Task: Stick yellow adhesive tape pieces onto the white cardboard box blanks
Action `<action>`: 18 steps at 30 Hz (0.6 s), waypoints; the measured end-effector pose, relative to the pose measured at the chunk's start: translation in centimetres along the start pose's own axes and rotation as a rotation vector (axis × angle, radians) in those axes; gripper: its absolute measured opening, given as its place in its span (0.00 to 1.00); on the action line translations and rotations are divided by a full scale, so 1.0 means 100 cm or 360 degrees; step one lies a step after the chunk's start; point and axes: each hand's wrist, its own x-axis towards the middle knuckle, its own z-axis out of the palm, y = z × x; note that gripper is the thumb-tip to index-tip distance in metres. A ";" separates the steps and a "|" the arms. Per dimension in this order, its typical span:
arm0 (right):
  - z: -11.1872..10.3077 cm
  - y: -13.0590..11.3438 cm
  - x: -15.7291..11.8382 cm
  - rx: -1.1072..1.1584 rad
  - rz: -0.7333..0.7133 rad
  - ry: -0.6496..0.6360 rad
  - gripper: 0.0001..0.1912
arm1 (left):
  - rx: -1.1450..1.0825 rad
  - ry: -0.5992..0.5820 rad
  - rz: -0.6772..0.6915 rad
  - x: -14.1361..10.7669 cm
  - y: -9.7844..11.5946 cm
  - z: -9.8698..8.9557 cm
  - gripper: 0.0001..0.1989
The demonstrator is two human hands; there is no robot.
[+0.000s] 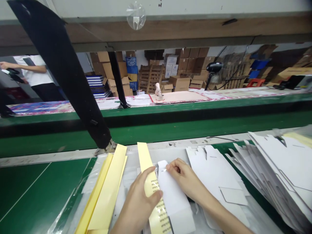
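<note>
My left hand point(142, 198) curves around a yellow strip point(161, 221) printed with rows of dark text, its thumb and forefinger resting on the strip. Beside it lies a narrow white folded carton point(174, 195). At the carton's upper end my right hand point(181, 177) is closed in a pinch. A small shiny patch shows by those fingertips, and whatever they hold is too small to make out. Several plain yellow strips point(109, 188) lie to the left. Flat white cartons point(214, 172) lie right of my right hand.
A larger pile of white cartons point(280, 175) leans at the far right. A black slanted post point(65, 71) and an overhead shelf point(170, 26) frame the bench. Behind runs a green ledge point(170, 123). A person in a white shirt point(34, 76) stands at the back left.
</note>
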 end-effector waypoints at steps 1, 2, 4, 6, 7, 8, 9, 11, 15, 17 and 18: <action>0.000 0.000 0.000 -0.0018 -0.0005 0.0012 0.14 | 0.0028 -0.0007 -0.0004 0.000 0.000 0.000 0.26; 0.000 -0.001 0.000 -0.0039 -0.0010 0.0023 0.14 | 0.0039 -0.0014 -0.0012 0.001 -0.001 0.000 0.26; 0.000 -0.003 -0.001 -0.0085 -0.0006 0.0044 0.13 | 0.0031 -0.0025 -0.0026 0.001 -0.002 0.000 0.26; 0.001 -0.005 -0.002 -0.0124 0.0001 0.0054 0.13 | 0.0045 -0.0026 -0.0028 0.001 -0.003 0.000 0.26; 0.001 -0.006 -0.002 -0.0139 0.0002 0.0058 0.13 | 0.0063 -0.0026 -0.0028 0.001 -0.003 0.000 0.26; 0.001 -0.006 -0.003 -0.0153 0.0000 0.0061 0.13 | 0.0086 -0.0026 -0.0027 0.001 -0.002 0.000 0.26; 0.001 -0.007 -0.003 -0.0164 -0.0003 0.0065 0.13 | 0.0109 -0.0028 -0.0026 0.001 -0.002 -0.001 0.26; 0.002 -0.008 -0.003 -0.0184 -0.0006 0.0067 0.13 | 0.0139 -0.0034 -0.0019 0.001 -0.001 -0.001 0.26; 0.002 -0.007 -0.003 -0.0187 -0.0015 0.0061 0.13 | 0.0168 -0.0056 -0.0028 0.001 0.002 -0.003 0.26; 0.001 -0.007 -0.004 -0.0178 -0.0054 0.0052 0.13 | 0.0169 -0.0102 -0.0035 0.001 0.002 -0.004 0.26; 0.001 -0.008 -0.005 -0.0175 -0.0083 0.0046 0.12 | 0.0172 -0.0112 -0.0038 0.001 0.002 -0.004 0.26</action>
